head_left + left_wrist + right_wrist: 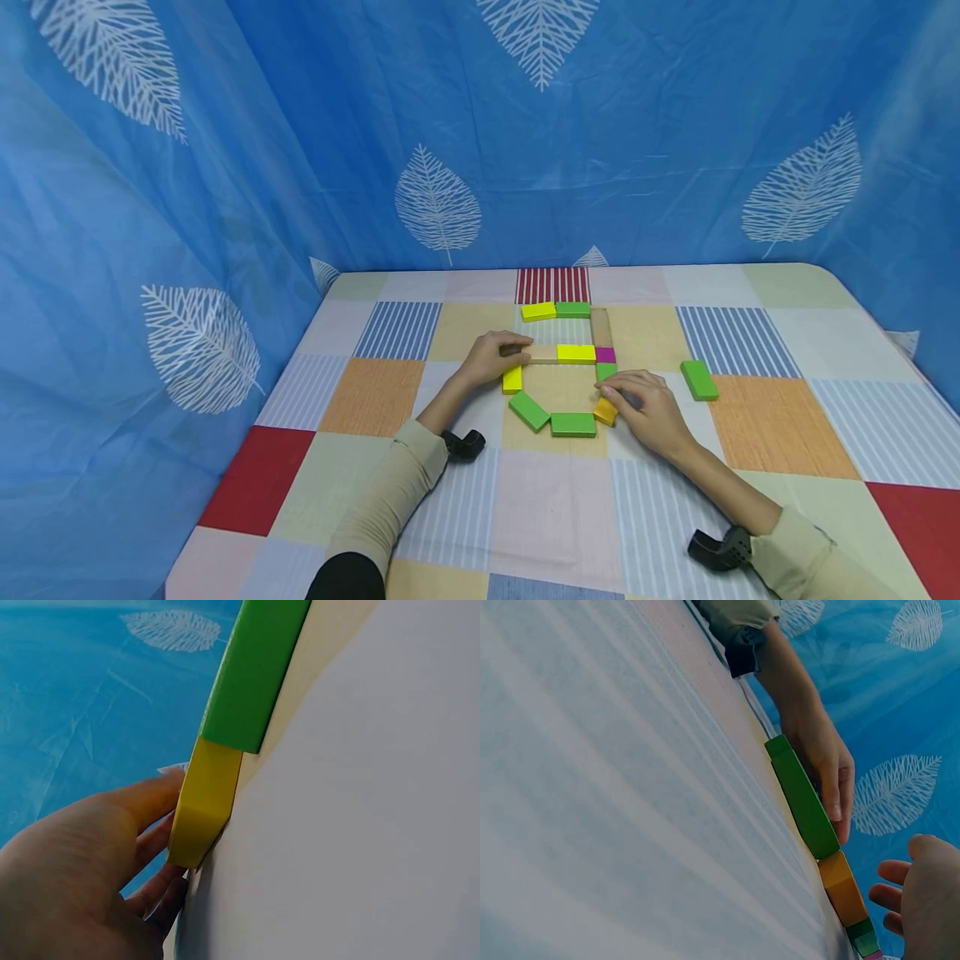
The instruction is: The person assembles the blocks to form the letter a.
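A ring of flat coloured blocks lies on the patchwork cloth. My left hand (489,357) is at its left side, fingertips right at the end of a plain wooden block (543,355) and over a yellow block (512,381). In the left wrist view its thumb lies along the yellow block (206,799), while the other fingertips are partly hidden behind it. I cannot tell whether they pinch anything. Across the ring, my right hand (647,408) hovers beside an orange block (604,412); the right wrist view shows its loose fingers (885,896) apart from the orange block (843,889).
Two green blocks (573,425) (529,412) form the ring's near side. Yellow (576,354), purple (605,355) and green (606,372) blocks continue it. Behind stand yellow (538,312), green (573,310) and wooden (602,327) blocks. A lone green block (699,380) lies right. Blue curtains (300,150) surround the table.
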A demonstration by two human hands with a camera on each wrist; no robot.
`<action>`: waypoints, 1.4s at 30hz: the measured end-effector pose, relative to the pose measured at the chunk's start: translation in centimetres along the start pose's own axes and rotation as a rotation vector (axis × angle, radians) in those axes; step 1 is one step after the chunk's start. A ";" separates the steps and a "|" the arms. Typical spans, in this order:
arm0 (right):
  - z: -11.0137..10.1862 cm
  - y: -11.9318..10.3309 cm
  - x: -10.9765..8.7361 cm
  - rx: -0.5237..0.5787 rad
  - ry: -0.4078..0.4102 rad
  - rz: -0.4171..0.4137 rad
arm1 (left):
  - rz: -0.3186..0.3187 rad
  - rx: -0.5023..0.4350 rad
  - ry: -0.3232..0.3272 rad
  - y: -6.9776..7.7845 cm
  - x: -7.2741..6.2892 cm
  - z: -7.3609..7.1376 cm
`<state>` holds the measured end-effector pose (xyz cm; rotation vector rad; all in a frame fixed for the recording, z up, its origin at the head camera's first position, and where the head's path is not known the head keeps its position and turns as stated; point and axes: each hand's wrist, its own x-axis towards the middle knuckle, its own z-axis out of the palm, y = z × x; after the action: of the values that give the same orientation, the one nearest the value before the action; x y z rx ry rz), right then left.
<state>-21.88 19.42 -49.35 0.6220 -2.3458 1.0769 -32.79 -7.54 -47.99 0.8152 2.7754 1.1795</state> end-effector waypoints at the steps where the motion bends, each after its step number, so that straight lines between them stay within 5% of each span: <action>1: 0.0 0.0 0.0 0.000 0.006 0.000 | -0.008 -0.016 0.005 0.0 -0.1 0.0; 9: 0.2 -0.2 0.1 0.025 0.028 -0.003 | -0.051 -0.146 0.062 -0.6 -2.0 -1.1; 17: 0.0 -0.2 0.1 0.013 0.021 0.009 | -0.024 -0.148 -0.082 -1.8 -3.9 -2.4; 26: 0.0 0.1 -0.1 0.027 0.023 0.049 | 0.006 -0.101 -0.183 -2.3 -4.2 -2.6; 42: 0.1 0.1 -0.1 0.019 0.022 0.034 | -0.003 -0.044 -0.169 -1.9 -4.2 -2.4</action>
<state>-21.90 19.39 -49.51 0.5760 -2.3374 1.1172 -30.60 -12.23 -48.31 0.8631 2.6058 1.1101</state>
